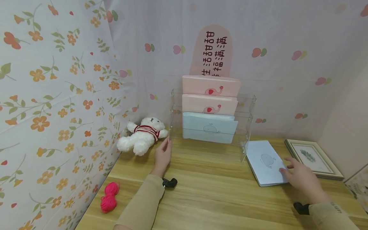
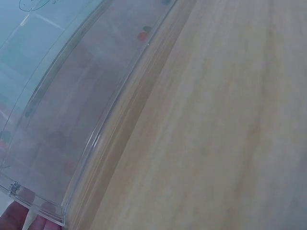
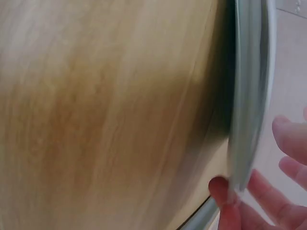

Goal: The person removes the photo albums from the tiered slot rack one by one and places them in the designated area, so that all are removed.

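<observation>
A clear acrylic rack [image 1: 208, 148] stands against the back curtain. It holds two pink elephant-print notebooks [image 1: 198, 83] [image 1: 195, 103] in the upper tiers and a light blue notebook [image 1: 192, 127] with a whale drawing in front. My left hand [image 1: 163, 157] grips the rack's left side panel near the bottom; in the left wrist view its fingertips [image 2: 45, 223] show at the panel's corner. Right of the rack lies another light blue notebook [image 1: 263, 156]. My right hand [image 1: 303, 177] pinches this one by its near right edge, pages [image 3: 249, 96] between the fingers, a dark shadow beneath.
A white teddy bear [image 1: 143, 137] in a striped sweater lies left of the rack. Pink yarn [image 1: 109, 198] sits at the table's left edge. A framed leaf picture [image 1: 314, 158] lies behind my right hand. Floral curtains border the wooden table [image 1: 207, 198] on the left and back.
</observation>
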